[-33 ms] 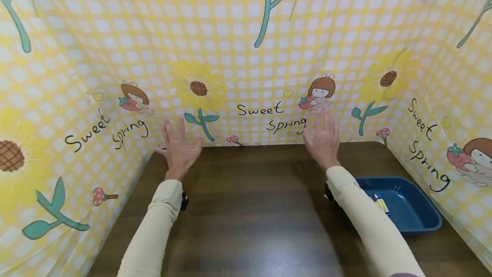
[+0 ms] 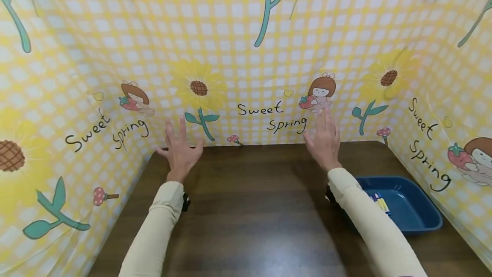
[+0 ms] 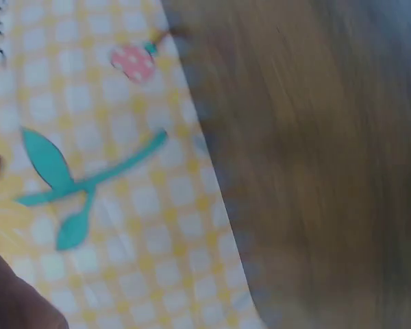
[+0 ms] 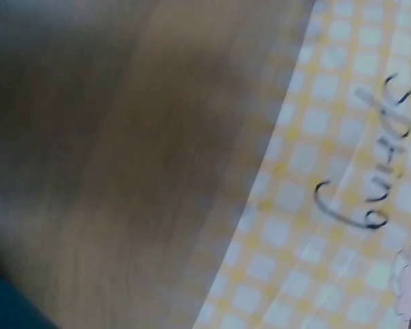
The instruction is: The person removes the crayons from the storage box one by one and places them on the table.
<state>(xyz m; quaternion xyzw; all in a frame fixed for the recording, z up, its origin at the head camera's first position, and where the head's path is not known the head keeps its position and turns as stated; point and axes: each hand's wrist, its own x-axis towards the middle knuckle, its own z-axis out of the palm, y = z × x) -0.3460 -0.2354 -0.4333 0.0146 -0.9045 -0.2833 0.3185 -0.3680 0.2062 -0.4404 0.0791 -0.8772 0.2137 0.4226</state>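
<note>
Left hand: mine, raised in front of the cloth at the far left of the table, fingers straight and fanned wide, the thumb standing out to the right. I grip nothing with it.
Right hand: also raised, near the table's far edge, fingers straight and held close together, thumb out to the left; nothing is gripped here either. Whether any fingertip touches the cloth, I cannot tell.
Blue tray: on the right side of the table, nearer to me than my right hand, its left part hidden behind my right sleeve.
Small sticks: a little bunch in yellow, white and blue, lying inside the tray towards its left (crayons, perhaps, but they are too small to tell), just beside the sleeve's edge as I look down.
Wrists: a dark thing shows at each cuff, one by my left sleeve and one by my right.
Table: dark brown wood, with a pale shine at the near middle.
Cloth: yellow and white check, upright behind the table and along both sides, printed with sunflowers, mushrooms and the words "Sweet Spring".
Left wrist view: cloth, table, and blurred bits of my hand at the left edge.
</note>
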